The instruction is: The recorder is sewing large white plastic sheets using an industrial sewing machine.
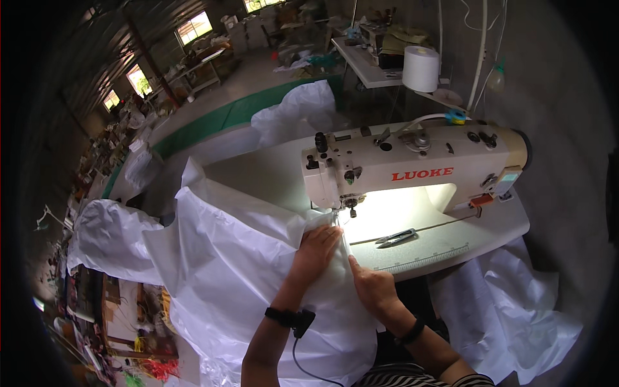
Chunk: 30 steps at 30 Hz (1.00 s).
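From my remote station I am observing two bare hands working at an industrial sewing machine [400, 155]. The left hand [319, 248] is lying nearly flat, fingers extended close together, and is resting on a white sheet [238, 258] just before the needle area; it is bearing on the material rather than gripping it. The right hand [374, 287] is pointing its index finger along the sheet's right edge, its other fingers curling in; I cannot tell whether it is pinching the material.

The white sheet is spreading over the left part of the surface [451, 233] and hanging past its front edge, while its upper end is reaching the needle area beneath the machine head. Its right edge is running from there down to the right index fingertip.

To the right of that edge, the lit surface is extending under the machine arm. Thread snips [396, 238] are lying there at a slant, near the right hand but apart from it. A ruler scale [425, 257] is following the front edge. A second white sheet [509, 309] is draping below the surface's right end, bounding the right forearm's outer side. A thread cone [421, 69] is standing behind the machine.
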### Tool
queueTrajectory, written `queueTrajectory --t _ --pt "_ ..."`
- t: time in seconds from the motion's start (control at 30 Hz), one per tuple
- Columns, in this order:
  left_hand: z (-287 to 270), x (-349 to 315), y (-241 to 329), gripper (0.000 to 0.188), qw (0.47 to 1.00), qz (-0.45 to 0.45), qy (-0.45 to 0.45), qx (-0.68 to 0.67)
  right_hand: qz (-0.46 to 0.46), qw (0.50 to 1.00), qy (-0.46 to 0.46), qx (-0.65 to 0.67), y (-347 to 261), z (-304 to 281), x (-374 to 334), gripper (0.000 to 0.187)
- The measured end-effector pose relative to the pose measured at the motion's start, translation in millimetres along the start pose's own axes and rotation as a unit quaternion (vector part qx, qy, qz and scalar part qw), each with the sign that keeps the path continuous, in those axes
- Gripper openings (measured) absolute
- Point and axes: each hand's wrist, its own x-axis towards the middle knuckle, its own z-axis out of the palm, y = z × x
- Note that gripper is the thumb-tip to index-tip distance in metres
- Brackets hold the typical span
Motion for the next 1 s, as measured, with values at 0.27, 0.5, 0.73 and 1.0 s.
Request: queueTrajectory --t 0.27,0.5,0.73,1.0 --pt "-2 2 0 0.037 0.999 0.012 -0.016 0.03 0.004 0.999 -0.049 -0.011 4 -1 10 0.036" --pt "-2 5 -2 0.037 0.997 0.037 -0.018 0.067 0.027 0.999 -0.017 0.009 8 6 31 0.022" --pt "-1 7 -8 0.033 0.998 0.045 -0.014 0.046 -0.031 0.995 -0.002 -0.098 0 19 31 0.017" --pt "3 3 -4 0.035 0.998 0.038 0.004 0.042 0.005 0.995 0.034 0.091 26 6 49 0.018"
